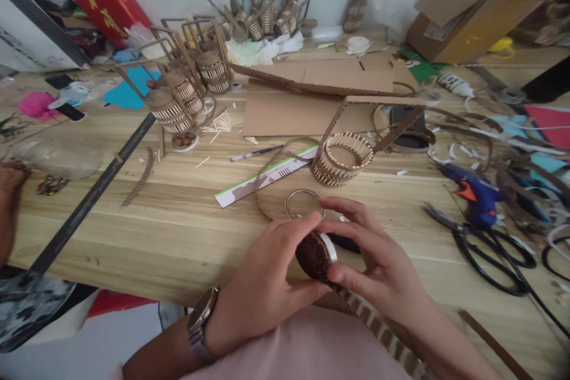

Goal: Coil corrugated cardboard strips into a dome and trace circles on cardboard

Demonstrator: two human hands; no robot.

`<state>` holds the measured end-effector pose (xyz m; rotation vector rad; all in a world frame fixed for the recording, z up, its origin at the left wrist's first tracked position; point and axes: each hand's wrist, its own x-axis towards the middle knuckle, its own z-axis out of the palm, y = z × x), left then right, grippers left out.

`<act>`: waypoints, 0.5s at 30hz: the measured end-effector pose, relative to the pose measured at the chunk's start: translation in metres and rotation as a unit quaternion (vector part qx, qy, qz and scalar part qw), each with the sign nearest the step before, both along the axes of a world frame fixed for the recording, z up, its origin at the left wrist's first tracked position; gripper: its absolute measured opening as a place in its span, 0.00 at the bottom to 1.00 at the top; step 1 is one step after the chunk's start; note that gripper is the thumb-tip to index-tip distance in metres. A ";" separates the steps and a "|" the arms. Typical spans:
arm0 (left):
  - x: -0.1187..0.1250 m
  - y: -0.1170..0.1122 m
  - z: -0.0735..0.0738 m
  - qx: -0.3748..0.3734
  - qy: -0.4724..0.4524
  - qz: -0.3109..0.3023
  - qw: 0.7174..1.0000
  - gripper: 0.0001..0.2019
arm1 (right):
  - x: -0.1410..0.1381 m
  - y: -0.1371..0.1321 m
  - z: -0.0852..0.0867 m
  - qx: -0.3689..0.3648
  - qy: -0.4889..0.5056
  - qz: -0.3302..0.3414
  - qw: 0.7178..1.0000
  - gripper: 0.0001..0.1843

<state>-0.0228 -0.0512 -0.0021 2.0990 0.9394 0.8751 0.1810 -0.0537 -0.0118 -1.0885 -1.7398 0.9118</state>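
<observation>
A dark brown round piece with a white rim [314, 254] sits between my two hands, close to the table's front edge. My left hand [278, 270], wearing a watch on the wrist, closes its thumb and fingers round the left side. On the other side, my right hand [378, 261] pinches the white rim with thumb and fingers. A ridged brown cardboard strip [385, 332] runs from the piece down to the lower right, under my right hand. Just beyond the fingers lies a metal-looking ring [291, 199]. Behind it stands a small round basket [341, 160] of light sticks with a tall cardboard handle.
At right lie black-handled scissors [472, 249] and a blue glue gun [474, 193]. A ruler-like strip [267, 177], a pen [256, 153] and flat cardboard [285, 113] lie ahead. Several finished baskets [169, 110] stand back left. Another person's arm [9, 208] rests at far left.
</observation>
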 end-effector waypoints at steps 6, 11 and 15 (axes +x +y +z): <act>-0.002 0.004 0.004 0.019 0.017 -0.001 1.000 0.25 | 0.004 0.000 0.010 -0.022 0.055 -0.056 0.997 0.19; -0.001 0.005 0.002 0.008 0.028 0.015 0.999 0.27 | 0.007 -0.004 0.033 -0.009 -0.055 -0.074 0.996 0.02; 0.001 0.005 0.003 0.014 0.042 0.020 0.999 0.25 | 0.002 -0.003 0.045 0.017 -0.125 -0.043 0.991 0.06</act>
